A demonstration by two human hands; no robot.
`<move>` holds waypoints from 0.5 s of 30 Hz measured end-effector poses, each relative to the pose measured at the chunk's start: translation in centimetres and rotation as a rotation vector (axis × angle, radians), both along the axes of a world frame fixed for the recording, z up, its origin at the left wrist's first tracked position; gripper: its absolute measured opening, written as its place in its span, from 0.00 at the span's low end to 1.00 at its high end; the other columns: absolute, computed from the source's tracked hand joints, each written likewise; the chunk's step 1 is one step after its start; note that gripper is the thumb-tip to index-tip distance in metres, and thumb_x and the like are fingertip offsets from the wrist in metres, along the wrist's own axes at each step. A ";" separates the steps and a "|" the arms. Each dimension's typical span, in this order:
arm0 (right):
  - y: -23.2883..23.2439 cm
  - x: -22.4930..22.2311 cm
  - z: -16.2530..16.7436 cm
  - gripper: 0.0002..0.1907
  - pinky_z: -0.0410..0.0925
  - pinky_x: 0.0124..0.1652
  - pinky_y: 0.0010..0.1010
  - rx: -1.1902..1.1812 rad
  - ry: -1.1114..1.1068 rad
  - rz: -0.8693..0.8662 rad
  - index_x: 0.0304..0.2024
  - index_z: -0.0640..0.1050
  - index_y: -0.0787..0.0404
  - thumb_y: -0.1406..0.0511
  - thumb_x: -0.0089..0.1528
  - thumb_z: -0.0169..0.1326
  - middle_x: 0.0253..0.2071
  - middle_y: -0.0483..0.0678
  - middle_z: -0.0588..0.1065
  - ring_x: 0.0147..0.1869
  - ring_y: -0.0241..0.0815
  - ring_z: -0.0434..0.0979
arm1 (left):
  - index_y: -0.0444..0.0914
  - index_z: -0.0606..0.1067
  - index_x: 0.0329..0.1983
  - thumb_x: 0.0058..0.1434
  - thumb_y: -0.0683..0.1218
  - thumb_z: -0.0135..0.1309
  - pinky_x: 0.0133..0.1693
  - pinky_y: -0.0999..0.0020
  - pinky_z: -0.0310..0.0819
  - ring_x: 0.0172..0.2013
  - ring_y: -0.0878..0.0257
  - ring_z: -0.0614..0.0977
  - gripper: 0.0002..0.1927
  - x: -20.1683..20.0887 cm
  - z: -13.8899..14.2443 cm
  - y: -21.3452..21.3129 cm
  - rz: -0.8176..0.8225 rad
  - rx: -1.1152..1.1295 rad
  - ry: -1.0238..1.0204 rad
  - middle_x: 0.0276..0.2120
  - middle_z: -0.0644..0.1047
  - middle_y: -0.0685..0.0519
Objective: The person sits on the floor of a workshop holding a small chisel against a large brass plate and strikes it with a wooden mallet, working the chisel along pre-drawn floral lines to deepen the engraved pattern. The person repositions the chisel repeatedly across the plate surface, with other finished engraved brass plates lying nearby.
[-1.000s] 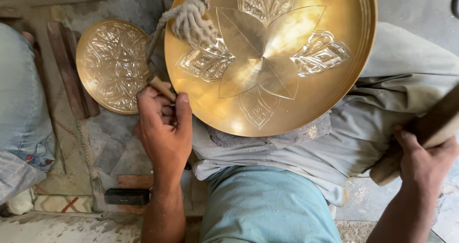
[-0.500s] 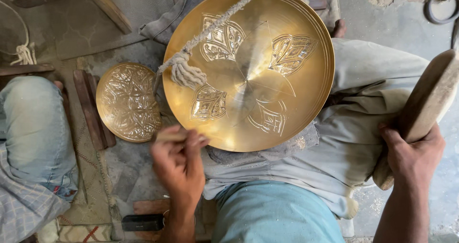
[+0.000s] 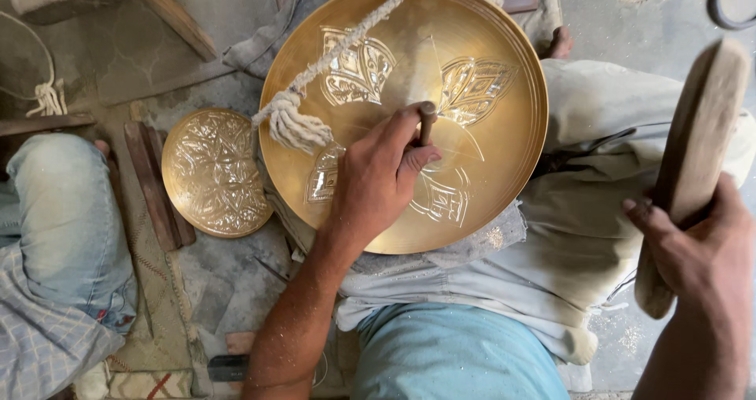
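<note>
A large brass plate [image 3: 504, 46] with engraved leaf patterns rests on my lap in the head view. My left hand [image 3: 374, 175] lies over its middle, gripping a small dark chisel [image 3: 426, 123] with its tip against the plate's centre. My right hand [image 3: 701, 250] is raised at the right, closed around a flat wooden mallet [image 3: 697, 144] that stands upright, apart from the plate. A frayed rope [image 3: 315, 93] with a tassel end crosses the plate's upper left.
A smaller engraved brass plate [image 3: 211, 172] lies on the floor to the left, beside wooden slats [image 3: 153, 183]. Another person's jeans-clad knee [image 3: 63, 211] is at far left. A metal ring [image 3: 728, 2] sits at top right.
My left hand has moved from below the plate's edge up onto its centre, bringing the chisel. The right hand has raised the mallet. The view has shifted, with the plate now lower in frame.
</note>
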State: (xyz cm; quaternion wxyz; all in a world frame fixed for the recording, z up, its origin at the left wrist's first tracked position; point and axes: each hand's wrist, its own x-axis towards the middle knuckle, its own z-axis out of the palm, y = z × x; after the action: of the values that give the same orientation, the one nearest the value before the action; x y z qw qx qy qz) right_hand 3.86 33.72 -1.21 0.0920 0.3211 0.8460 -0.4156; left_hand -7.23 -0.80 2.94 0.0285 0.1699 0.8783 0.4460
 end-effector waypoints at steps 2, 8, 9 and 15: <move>-0.7 -1.3 1.0 0.26 0.75 0.45 0.38 -0.026 0.142 0.087 0.58 0.70 0.70 0.66 0.63 0.64 0.44 0.55 0.76 0.45 0.47 0.79 | 0.36 0.71 0.59 0.66 0.46 0.60 0.39 0.61 0.79 0.38 0.54 0.86 0.21 -0.1 0.0 0.0 -0.051 -0.002 -0.016 0.40 0.80 0.48; -4.4 -5.5 5.7 0.26 0.73 0.44 0.36 0.025 0.482 0.313 0.60 0.68 0.71 0.70 0.64 0.63 0.43 0.58 0.76 0.45 0.49 0.79 | 0.37 0.71 0.53 0.68 0.46 0.62 0.38 0.61 0.78 0.37 0.55 0.86 0.16 0.5 -0.8 0.1 0.053 0.011 -0.019 0.36 0.80 0.50; -5.0 -6.2 6.8 0.26 0.73 0.44 0.36 0.050 0.516 0.357 0.60 0.67 0.71 0.70 0.64 0.63 0.43 0.59 0.76 0.45 0.49 0.78 | 0.37 0.71 0.53 0.68 0.46 0.61 0.38 0.61 0.79 0.37 0.56 0.87 0.15 0.6 -0.8 0.1 0.052 0.028 -0.032 0.37 0.80 0.50; -7.5 -10.7 11.2 0.26 0.72 0.43 0.34 0.153 0.402 0.527 0.61 0.66 0.72 0.74 0.65 0.62 0.43 0.62 0.75 0.45 0.51 0.78 | 0.37 0.71 0.52 0.69 0.45 0.59 0.39 0.60 0.78 0.38 0.55 0.86 0.13 0.4 -0.8 0.1 0.033 0.024 -0.043 0.37 0.80 0.50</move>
State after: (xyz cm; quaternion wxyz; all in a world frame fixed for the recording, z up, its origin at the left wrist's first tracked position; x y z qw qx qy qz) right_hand -6.83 26.20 9.99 0.0036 0.0090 0.9298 -0.3679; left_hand -6.78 -0.67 2.19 0.0381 0.1461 0.8748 0.4604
